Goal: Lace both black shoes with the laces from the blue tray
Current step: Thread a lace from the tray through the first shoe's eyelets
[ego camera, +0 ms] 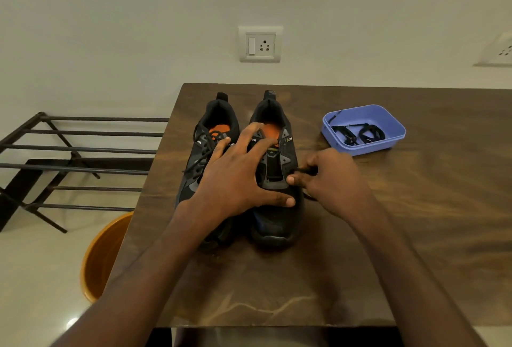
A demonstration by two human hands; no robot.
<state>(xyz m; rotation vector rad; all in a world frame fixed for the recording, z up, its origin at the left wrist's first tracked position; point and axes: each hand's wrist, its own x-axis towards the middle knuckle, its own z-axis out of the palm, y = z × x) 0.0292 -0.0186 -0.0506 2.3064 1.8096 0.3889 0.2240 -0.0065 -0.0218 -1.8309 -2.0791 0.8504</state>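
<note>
Two black shoes with orange insoles stand side by side on the brown table, toes toward me. The left shoe (205, 152) carries a black lace through its eyelets. The right shoe (277, 219) shows bare upper eyelets. My left hand (238, 177) lies spread across both shoes, fingers on the right shoe's tongue and thumb on its toe. My right hand (329, 180) pinches a black lace end (303, 170) at the right shoe's lower outer eyelet. A blue tray (368, 116) to the right holds coiled black laces (357, 134).
The wooden table (360, 236) ends at a left edge beside the shoes. Below it on the floor sit an orange bucket (102, 258) and a black metal rack (69, 152). A wall socket (260, 44) is behind the table.
</note>
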